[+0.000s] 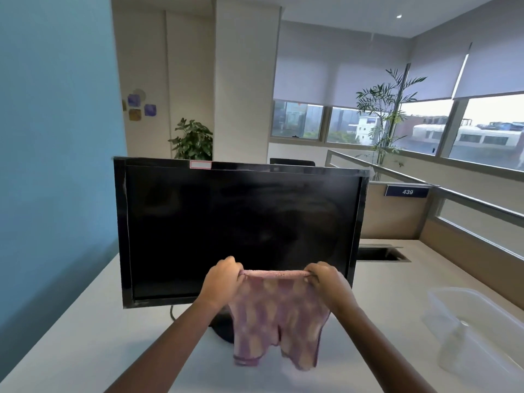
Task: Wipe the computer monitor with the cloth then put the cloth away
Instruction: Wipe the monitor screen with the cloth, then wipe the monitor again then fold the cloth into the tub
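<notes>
Cloth (276,316), pink-and-tan checked, hangs low in the centre of the frame, stretched by its top edge between two hands. Left hand (222,282) is clenched on the top left corner, and right hand (330,282) is clenched on the top right corner. Its loose lower end hangs toward the white desk (85,344). Just behind stands the black monitor (241,222), screen dark, filling mid-frame, a small white label on its top bezel. At lower right sits a clear plastic container (476,327). Potted plants stand by the windows in the upper right.
</notes>
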The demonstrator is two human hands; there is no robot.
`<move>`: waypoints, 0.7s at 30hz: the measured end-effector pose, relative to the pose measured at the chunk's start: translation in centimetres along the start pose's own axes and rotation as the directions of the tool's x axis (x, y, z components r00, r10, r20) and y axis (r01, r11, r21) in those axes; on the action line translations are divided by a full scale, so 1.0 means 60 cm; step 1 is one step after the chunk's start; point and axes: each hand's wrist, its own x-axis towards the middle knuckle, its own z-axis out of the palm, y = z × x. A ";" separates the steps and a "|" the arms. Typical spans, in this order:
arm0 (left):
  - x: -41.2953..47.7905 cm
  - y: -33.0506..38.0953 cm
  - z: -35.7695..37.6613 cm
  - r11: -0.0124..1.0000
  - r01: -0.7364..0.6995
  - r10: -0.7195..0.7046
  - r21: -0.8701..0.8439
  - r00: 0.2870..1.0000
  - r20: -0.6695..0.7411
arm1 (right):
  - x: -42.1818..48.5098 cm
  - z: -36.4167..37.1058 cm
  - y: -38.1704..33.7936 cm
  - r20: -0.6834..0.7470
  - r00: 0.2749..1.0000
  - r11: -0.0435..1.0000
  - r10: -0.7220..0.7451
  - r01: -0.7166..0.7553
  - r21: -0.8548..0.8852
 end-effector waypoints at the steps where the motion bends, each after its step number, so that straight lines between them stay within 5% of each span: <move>1: 0.003 0.006 -0.003 1.000 -0.023 0.022 -0.008 0.997 -0.080 | -0.004 -0.005 0.006 -0.094 0.995 0.999 -0.039 0.037 -0.018; 4: 0.008 0.016 -0.011 0.978 -0.142 0.117 -0.155 0.979 -0.164 | -0.023 -0.017 0.033 -0.222 0.957 0.982 -0.185 0.176 -0.060; 7: -0.002 0.014 -0.009 0.906 -0.058 0.163 -0.419 0.962 0.218 | -0.046 -0.021 0.076 -0.066 0.963 0.966 -0.260 0.259 -0.018; 9: -0.018 0.017 0.008 0.908 0.028 0.187 -0.418 0.866 0.464 | -0.060 -0.015 0.110 0.169 0.951 0.966 -0.259 0.257 0.038; 12: -0.050 0.034 0.057 0.945 0.058 0.200 -0.323 0.677 0.708 | -0.083 0.009 0.147 0.509 0.831 0.973 -0.225 0.215 0.081; 16: -0.085 0.051 0.116 0.949 0.211 0.102 -0.235 0.501 0.859 | -0.100 0.047 0.176 0.694 0.700 0.982 -0.167 0.177 0.058; 18: -0.091 0.050 0.131 0.940 0.258 0.061 -0.223 0.516 0.854 | -0.099 0.059 0.186 0.693 0.707 0.989 -0.144 0.133 0.069; 21: -0.084 0.043 0.147 0.937 0.267 -0.027 -0.225 0.698 0.715 | -0.088 0.074 0.193 0.565 0.820 0.993 -0.096 0.038 0.113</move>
